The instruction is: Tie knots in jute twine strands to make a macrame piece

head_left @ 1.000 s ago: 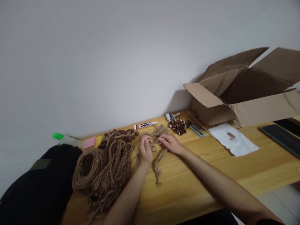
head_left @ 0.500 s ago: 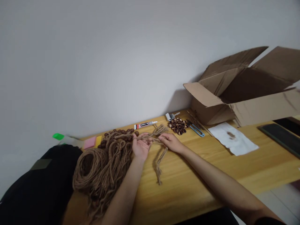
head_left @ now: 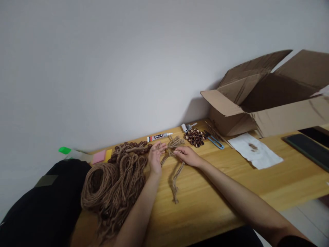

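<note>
My right hand (head_left: 189, 156) pinches a length of brown twine (head_left: 175, 181), whose knotted end trails down over the tabletop. Palm up, my left hand (head_left: 155, 159) is just left of it with its fingers apart; a strand of twine runs close by its fingertips. Beyond the hands, a frayed twine bundle (head_left: 177, 141) fans out. To the left of my left forearm lies a large heap of twine cords (head_left: 128, 181), next to a coiled hank of twine (head_left: 96, 185). Dark brown beads (head_left: 123, 147) lie along the heap's far side.
A glue tube (head_left: 158, 136) lies near the wall. Farther right are a pile of brown shell-like pieces (head_left: 195, 138), blue thread snips (head_left: 216, 141), a stained white tissue (head_left: 257, 154) and an open cardboard box (head_left: 277, 116). Sticky notes (head_left: 99, 157) and a black bag (head_left: 46, 199) are at the left.
My left hand has let go of the twine lying across its palm and its fingers have spread. The twine strand now hangs lower between the hands. My right hand keeps its place.
</note>
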A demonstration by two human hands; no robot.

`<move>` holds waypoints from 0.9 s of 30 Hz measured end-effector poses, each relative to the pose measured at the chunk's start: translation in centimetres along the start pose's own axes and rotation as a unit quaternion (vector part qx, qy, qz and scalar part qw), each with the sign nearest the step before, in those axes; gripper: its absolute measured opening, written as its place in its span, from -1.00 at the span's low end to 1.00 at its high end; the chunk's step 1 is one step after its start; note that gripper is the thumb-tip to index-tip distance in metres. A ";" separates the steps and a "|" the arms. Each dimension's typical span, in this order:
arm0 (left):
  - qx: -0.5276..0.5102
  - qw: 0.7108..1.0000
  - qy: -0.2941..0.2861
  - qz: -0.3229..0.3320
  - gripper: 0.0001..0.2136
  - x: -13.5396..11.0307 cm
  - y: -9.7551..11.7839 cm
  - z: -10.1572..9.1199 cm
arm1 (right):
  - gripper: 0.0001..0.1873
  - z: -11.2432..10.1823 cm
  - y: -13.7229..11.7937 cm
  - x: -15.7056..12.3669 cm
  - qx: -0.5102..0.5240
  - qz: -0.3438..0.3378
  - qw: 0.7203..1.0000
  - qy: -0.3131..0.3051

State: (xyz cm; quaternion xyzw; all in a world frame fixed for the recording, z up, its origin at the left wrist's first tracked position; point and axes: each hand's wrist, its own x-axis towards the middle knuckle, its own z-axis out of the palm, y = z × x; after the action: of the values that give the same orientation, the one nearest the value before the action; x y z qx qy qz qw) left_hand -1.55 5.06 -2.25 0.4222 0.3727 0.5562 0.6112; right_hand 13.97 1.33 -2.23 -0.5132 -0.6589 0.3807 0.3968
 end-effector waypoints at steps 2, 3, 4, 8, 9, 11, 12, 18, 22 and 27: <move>0.059 0.997 -0.001 0.049 -0.52 -0.2 -0.2 0.2 | -0.57 0.0 0.0 0.0 -0.007 0.000 1.000 -0.001; 0.088 0.994 -0.002 0.070 -0.52 -0.3 -0.3 0.2 | -0.57 0.0 0.1 0.0 -0.010 -0.002 1.000 0.000; 0.114 0.990 -0.006 0.087 -0.51 -0.4 -0.4 0.2 | -0.57 0.0 0.1 0.0 -0.011 -0.005 1.000 0.002; 0.205 0.970 -0.029 0.131 -0.43 -0.7 -1.0 0.1 | -0.57 0.0 0.2 0.0 -0.010 -0.017 1.000 0.008; 0.228 0.963 -0.033 0.138 -0.41 -0.8 -1.1 0.1 | -0.57 0.0 0.2 0.0 -0.011 -0.017 1.000 0.009; 0.274 0.949 -0.033 0.156 -0.36 -0.9 -1.3 0.1 | -0.57 0.0 0.2 0.0 -0.009 -0.012 1.000 0.005; 0.293 0.941 -0.031 0.165 -0.35 -1.0 -1.3 0.1 | -0.58 0.0 0.1 0.0 -0.005 -0.009 1.000 0.003; 0.343 0.917 -0.013 0.205 -0.41 -0.6 -1.3 -0.1 | -0.57 0.0 0.0 -0.1 0.011 0.001 1.000 0.001; 0.361 0.907 -0.012 0.218 -0.46 -0.4 -1.3 -0.4 | -0.58 0.0 0.0 -0.1 0.010 0.004 1.000 0.002; 0.416 0.855 -0.041 0.307 -0.71 -0.8 -1.0 -0.3 | -0.55 -0.1 0.0 0.0 0.038 0.013 0.999 -0.004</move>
State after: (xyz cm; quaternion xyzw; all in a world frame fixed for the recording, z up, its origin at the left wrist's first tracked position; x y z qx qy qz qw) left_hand -1.51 4.25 -3.26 0.7524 0.3955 0.4908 0.1916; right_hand 14.01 1.30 -2.18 -0.5051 -0.6389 0.4122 0.4084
